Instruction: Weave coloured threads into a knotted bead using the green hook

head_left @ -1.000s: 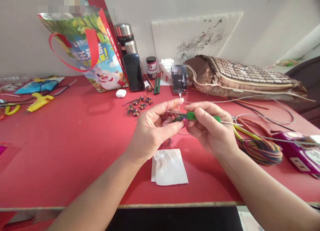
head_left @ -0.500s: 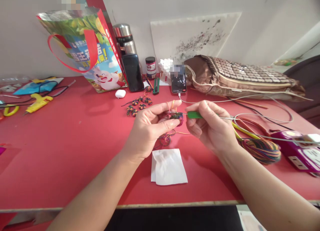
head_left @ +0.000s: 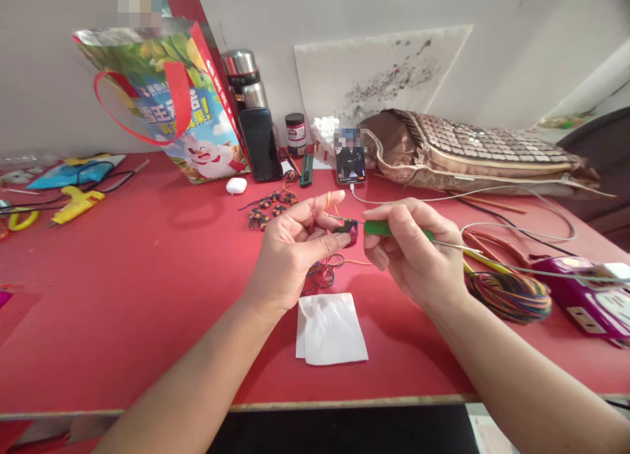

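Note:
Between the thumb and fingers of my left hand [head_left: 300,247] is a small dark multicoloured crochet piece [head_left: 348,231]. A strand of yarn [head_left: 314,212] runs over the raised index finger of that hand. My right hand [head_left: 418,244] grips a crochet hook by its green handle [head_left: 378,227]. The hook's thin metal shaft points left and meets the crochet piece; its tip is hard to make out. Loose yarn [head_left: 322,275] lies on the table just below my left hand. Beyond it, several small crocheted balls [head_left: 266,203] rest in a cluster.
A folded white tissue [head_left: 332,329] lies near the front edge. To the right are a yarn skein [head_left: 512,295] and a purple power strip [head_left: 581,296]. Behind stand a charging phone [head_left: 350,159], a dark phone [head_left: 262,142], a shopping bag [head_left: 197,113] and a brown bag [head_left: 457,149]. A yellow glue gun [head_left: 76,203] sits left.
Both hands have shifted slightly left with the crochet piece and hook. The hook is tilted a little more, and the yarn over my left index finger has moved.

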`<move>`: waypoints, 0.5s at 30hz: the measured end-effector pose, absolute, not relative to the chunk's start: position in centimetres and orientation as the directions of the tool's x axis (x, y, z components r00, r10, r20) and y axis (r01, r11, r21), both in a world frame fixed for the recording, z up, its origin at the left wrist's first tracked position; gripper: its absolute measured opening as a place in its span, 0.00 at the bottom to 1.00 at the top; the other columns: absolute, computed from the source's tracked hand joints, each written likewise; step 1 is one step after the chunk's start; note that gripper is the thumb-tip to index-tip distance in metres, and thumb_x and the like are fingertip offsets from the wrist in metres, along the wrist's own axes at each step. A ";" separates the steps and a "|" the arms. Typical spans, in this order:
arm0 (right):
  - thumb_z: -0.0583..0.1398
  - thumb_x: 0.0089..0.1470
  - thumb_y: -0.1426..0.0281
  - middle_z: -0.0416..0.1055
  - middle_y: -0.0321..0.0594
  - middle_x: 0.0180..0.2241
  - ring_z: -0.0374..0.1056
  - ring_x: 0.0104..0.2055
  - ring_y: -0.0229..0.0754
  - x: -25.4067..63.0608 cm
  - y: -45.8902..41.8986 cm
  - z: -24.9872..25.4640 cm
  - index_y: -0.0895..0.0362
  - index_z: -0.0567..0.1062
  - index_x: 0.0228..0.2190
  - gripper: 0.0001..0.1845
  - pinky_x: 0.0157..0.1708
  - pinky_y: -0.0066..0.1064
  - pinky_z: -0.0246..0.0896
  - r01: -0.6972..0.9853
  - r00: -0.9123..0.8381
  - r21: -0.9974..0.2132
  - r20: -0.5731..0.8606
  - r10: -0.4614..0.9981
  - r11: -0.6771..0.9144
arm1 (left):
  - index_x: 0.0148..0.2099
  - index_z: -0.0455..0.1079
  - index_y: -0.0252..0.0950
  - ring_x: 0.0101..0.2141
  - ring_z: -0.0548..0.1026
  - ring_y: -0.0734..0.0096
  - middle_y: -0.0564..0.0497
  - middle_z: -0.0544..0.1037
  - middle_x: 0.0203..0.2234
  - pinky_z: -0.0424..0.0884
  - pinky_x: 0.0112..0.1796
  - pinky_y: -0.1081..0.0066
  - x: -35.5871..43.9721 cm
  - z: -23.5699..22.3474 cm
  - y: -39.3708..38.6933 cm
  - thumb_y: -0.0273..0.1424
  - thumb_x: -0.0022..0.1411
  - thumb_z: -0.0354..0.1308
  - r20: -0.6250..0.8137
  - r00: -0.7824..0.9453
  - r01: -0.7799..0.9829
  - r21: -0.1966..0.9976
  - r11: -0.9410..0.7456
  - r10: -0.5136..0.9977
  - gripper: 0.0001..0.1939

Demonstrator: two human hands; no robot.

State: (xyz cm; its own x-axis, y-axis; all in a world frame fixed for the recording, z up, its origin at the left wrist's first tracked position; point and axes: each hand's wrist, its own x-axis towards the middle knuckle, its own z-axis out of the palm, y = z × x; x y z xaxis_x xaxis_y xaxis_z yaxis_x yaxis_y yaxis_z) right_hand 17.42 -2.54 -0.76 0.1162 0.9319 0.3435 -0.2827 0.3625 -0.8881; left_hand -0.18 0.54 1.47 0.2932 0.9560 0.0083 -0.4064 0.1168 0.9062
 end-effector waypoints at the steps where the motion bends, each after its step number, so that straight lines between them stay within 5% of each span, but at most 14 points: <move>1: 0.73 0.63 0.52 0.76 0.34 0.22 0.64 0.17 0.33 17.5 -2.4 -0.6 0.53 0.86 0.33 0.18 0.17 0.27 0.58 -0.319 0.097 -0.894 0.299 0.949 0.315 | 0.47 0.89 0.43 0.33 0.79 0.75 0.56 0.79 0.28 0.78 0.35 0.77 -0.2 1.5 0.5 0.24 0.44 0.84 -0.009 0.306 -0.415 0.899 0.142 0.952 0.25; 8: 0.79 0.50 0.48 0.71 0.33 0.15 0.51 0.11 0.29 18.4 -1.7 0.2 0.56 0.84 0.25 0.25 0.10 0.25 0.38 -0.413 0.010 -0.902 0.135 0.991 0.127 | 0.46 0.90 0.44 0.26 0.76 0.79 0.56 0.78 0.27 0.73 0.25 0.79 -0.7 2.0 0.0 0.23 0.50 0.80 -0.011 0.388 -0.381 0.908 0.171 0.921 0.20; 15: 0.79 0.49 0.49 0.70 0.34 0.14 0.50 0.11 0.29 18.9 -1.6 0.3 0.56 0.84 0.24 0.24 0.10 0.24 0.35 -0.385 0.021 -0.911 0.154 0.988 0.150 | 0.46 0.90 0.44 0.27 0.77 0.78 0.55 0.80 0.26 0.76 0.29 0.78 -0.7 2.4 0.1 0.22 0.49 0.79 0.032 0.355 -0.368 0.924 0.109 0.934 0.21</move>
